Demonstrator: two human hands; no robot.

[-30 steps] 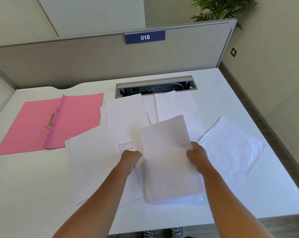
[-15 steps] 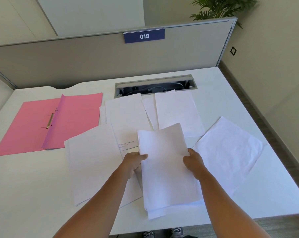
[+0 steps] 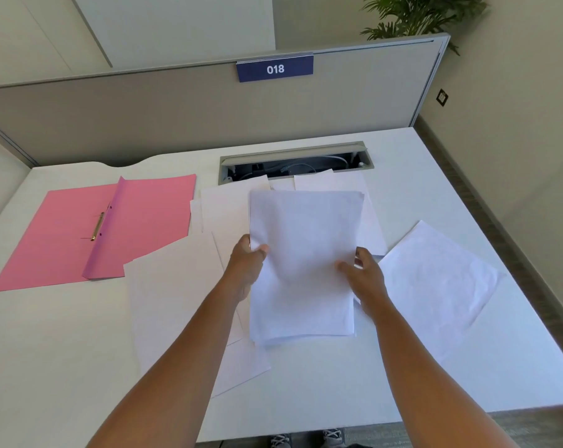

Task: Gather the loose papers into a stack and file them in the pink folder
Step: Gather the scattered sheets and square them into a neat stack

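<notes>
**Papers held over a cluttered desk**

Head view: the left hand (image 3: 246, 270) and right hand (image 3: 365, 279) each pinched a side of the stack (image 3: 304, 263), held above loose sheets (image 3: 173, 302). One pink folder (image 3: 89, 231) lay open at left. One cable slot (image 3: 296, 161) sat beyond, partly covered by sheets.

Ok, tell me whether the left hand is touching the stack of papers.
Touching. The head view shows the left hand gripping the stack of papers at its left edge, thumb curled over the top sheet.

Matt paper sheets (image 3: 306, 240), pink card folder (image 3: 63, 240)
</notes>
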